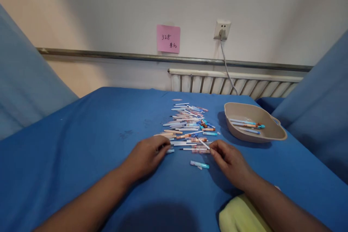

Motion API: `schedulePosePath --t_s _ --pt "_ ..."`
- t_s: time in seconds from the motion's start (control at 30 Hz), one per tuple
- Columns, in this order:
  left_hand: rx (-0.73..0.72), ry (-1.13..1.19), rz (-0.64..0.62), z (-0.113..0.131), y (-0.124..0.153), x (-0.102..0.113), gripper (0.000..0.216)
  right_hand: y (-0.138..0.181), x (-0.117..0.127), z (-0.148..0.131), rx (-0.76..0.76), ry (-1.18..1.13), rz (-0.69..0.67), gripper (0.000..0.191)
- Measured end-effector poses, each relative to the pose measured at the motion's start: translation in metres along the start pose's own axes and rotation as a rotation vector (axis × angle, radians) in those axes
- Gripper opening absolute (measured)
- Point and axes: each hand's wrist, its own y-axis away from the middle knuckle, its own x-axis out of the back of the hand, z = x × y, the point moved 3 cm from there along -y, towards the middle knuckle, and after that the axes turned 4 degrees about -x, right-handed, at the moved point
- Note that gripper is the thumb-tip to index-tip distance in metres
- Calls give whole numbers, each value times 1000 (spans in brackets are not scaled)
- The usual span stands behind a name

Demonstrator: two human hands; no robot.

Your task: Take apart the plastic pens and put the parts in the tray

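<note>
My right hand (230,159) pinches the end of a thin white pen refill (203,143), which slants up and left over the pile. My left hand (148,155) is at the pile's left edge with fingers curled together; what they grip, if anything, is hidden. Close to its fingertips lies a light blue pen part (170,151). Between and beyond both hands spread loose pen parts: white refills (185,144), pale barrels (174,125) and an orange printed barrel (183,136). A turquoise pen piece (199,164) lies apart, nearer to me.
A beige basin (272,130) holding several pens (244,123) stands right of the pile. Yellow-green cloth (241,215) lies under my right forearm. Behind the blue-covered surface (81,145) are a radiator (212,81), a metal rail (122,56) and a plugged-in cable (227,65). Blue curtains hang at both sides.
</note>
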Motion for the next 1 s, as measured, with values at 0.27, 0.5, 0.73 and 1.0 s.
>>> schedulePosePath --t_s 0.27,0.5,0.73,1.0 --pt "36 -97 -162 -20 3 10 18 0 -9 9 -62 -217 -57 20" --pt "46 -180 -211 -8 5 -3 13 -2 -9 13 -85 -301 -56 25" --pt "33 -297 -255 -4 5 -3 10 -3 -7 10 -118 -319 -38 29" --pt "62 -299 -294 -4 5 -1 10 -2 -4 6 -141 -328 -23 29"
